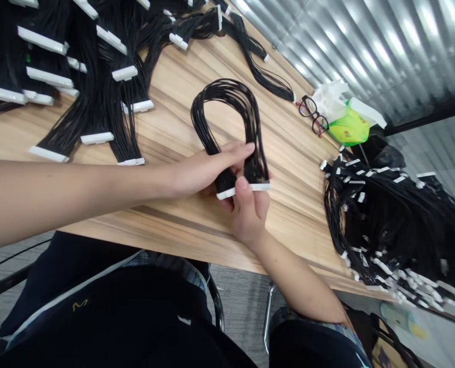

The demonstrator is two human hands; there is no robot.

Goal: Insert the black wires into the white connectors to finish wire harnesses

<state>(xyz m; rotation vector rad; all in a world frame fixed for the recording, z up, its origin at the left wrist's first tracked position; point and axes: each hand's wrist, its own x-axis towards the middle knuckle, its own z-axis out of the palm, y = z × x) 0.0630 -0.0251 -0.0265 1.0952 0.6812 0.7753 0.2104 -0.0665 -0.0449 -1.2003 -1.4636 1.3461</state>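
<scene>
A black wire harness [227,89] is bent into an upturned loop over the table, its two white connectors side by side at the lower end. My left hand [208,166] reaches in from the left and grips the wires just above the connectors, thumb stretched across them. Below it, my right hand [249,209] pinches the white connectors, its thumb on their front faces. The fingers behind the harness are partly hidden.
Many black harnesses with white connectors [97,138] lie at the upper left of the wooden table [166,112]. A larger heap of harnesses [396,220] lies at the right. Glasses [314,116] and a green tissue pack [350,125] sit near the corrugated metal wall [358,46].
</scene>
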